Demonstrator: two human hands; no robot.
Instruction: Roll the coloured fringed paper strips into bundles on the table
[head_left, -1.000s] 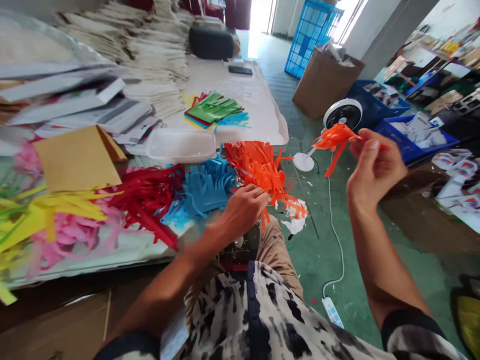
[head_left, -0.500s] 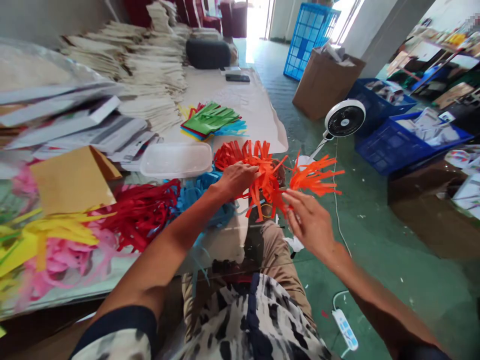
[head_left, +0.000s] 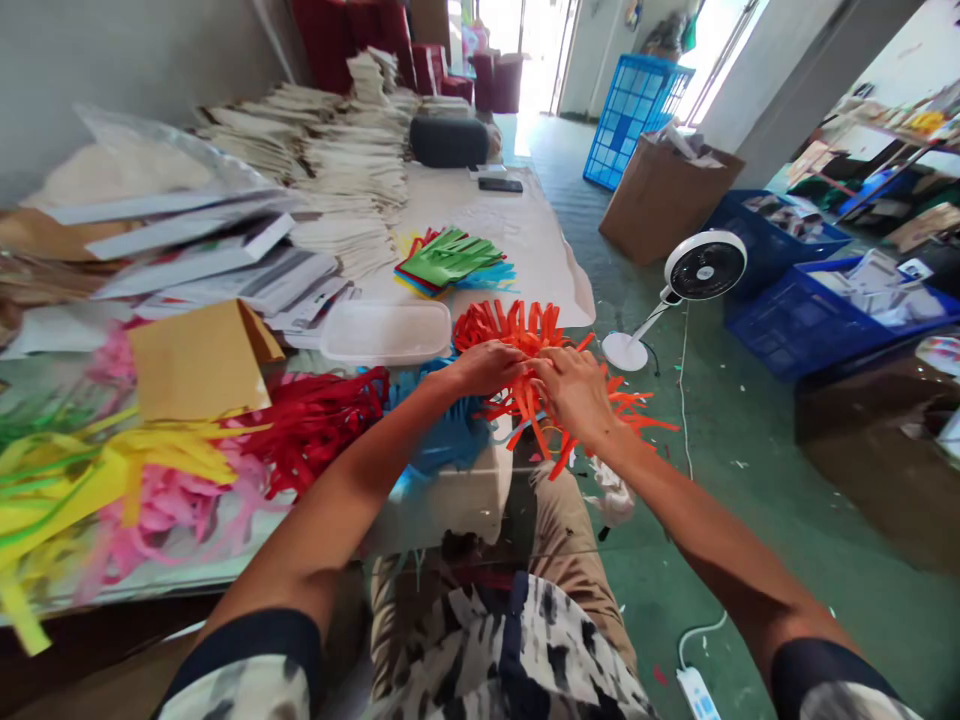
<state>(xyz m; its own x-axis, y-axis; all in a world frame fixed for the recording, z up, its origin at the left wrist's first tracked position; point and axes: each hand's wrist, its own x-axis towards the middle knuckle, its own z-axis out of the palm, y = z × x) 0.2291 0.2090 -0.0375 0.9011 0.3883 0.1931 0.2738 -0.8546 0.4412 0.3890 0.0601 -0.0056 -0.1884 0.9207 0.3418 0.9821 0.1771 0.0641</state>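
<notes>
My left grip [head_left: 487, 368] and right grip [head_left: 576, 394] press narrow on the orange paper fringe [head_left: 510, 326], light, soft strips that crease easily, best held at the bunched centre.

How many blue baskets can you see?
3. One blue basket stands far back near the doorway. Two more sit on the floor to the right, both holding papers: the farther basket and the nearer basket. More could be hidden.

White table [head_left: 525, 235] bears paper fringes [head_left: 450, 258], plastic tub [head_left: 386, 333].
</notes>
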